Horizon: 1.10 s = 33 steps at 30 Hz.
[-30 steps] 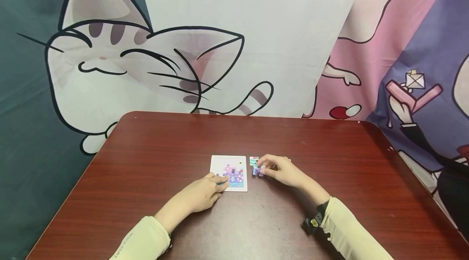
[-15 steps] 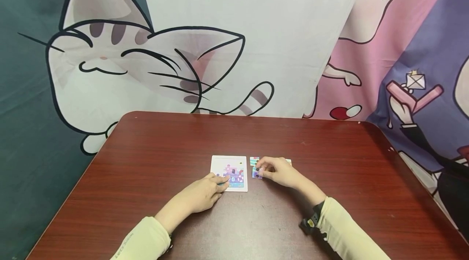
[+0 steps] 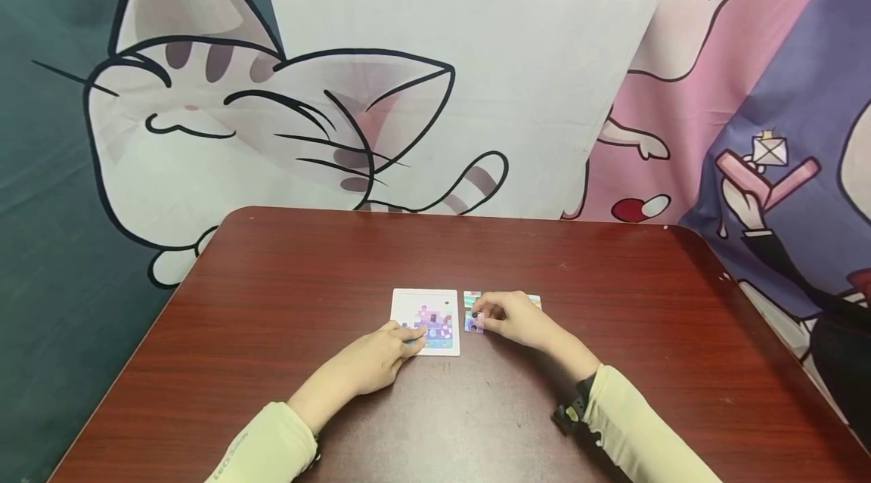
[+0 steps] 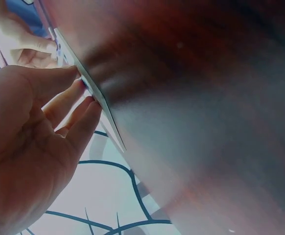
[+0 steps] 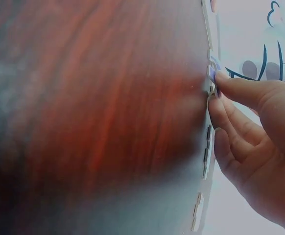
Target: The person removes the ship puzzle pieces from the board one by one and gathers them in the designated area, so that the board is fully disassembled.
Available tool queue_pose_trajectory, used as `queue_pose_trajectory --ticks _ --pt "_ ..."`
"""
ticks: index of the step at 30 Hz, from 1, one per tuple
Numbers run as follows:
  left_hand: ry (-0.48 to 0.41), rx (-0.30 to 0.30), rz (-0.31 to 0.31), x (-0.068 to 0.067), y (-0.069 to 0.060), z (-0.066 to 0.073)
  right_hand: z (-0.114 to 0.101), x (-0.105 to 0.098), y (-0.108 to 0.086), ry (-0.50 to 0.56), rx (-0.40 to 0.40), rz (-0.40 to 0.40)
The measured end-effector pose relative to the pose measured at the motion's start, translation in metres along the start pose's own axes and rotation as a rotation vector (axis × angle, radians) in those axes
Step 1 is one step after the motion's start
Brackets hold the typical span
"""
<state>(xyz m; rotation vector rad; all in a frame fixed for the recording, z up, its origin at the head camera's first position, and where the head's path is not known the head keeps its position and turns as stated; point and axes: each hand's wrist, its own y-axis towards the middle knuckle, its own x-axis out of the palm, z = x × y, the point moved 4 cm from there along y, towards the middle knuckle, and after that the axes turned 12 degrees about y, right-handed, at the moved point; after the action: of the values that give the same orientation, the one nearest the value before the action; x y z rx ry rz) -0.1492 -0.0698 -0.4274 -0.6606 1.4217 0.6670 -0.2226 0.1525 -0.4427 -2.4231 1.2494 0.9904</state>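
Observation:
A white-framed jigsaw board (image 3: pixel 403 303) lies on the table, with a purple, pink and blue picture partly filling it. My left hand (image 3: pixel 379 356) rests its fingertips on the board's lower left part, covering that corner. Right of the board, my right hand (image 3: pixel 520 319) pinches a small purple-blue puzzle piece (image 3: pixel 472 323) between thumb and index finger. The right wrist view shows this puzzle piece (image 5: pixel 213 73) at the thumb tip, low over the table. Seen edge-on in the left wrist view, the board (image 4: pixel 106 107) lies under the left fingertips.
Another puzzle piece (image 3: pixel 471 297), light with teal, lies just beyond the pinched one. More loose pieces (image 3: pixel 536 300) show partly behind the right hand, and several thin piece edges (image 5: pixel 207 152) line the right wrist view. The dark red wooden table (image 3: pixel 327 256) ends at a printed cloth backdrop (image 3: pixel 531 52).
My right hand has moved slightly left with the puzzle piece, closer to the board, uncovering more of the loose pieces behind it. The left hand and the board have stayed put.

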Motion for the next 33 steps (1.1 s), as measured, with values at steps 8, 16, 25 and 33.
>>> queue_pose_trajectory --ticks 8,16,25,33 --pt "-0.05 -0.028 -0.019 -0.001 0.0 -0.001 0.0 0.0 0.0 -0.023 -0.059 -0.027" --pt "-0.039 -0.022 -0.029 -0.001 0.001 -0.002 -0.001 0.001 0.002 -0.048 -0.063 -0.046" --pt "-0.045 -0.02 -0.037 0.0 0.0 0.0 -0.002 -0.004 0.0 -0.052 -0.03 -0.021" --pt "-0.06 -0.025 -0.042 -0.001 -0.002 0.001 -0.008 -0.023 -0.003 -0.076 -0.058 0.039"
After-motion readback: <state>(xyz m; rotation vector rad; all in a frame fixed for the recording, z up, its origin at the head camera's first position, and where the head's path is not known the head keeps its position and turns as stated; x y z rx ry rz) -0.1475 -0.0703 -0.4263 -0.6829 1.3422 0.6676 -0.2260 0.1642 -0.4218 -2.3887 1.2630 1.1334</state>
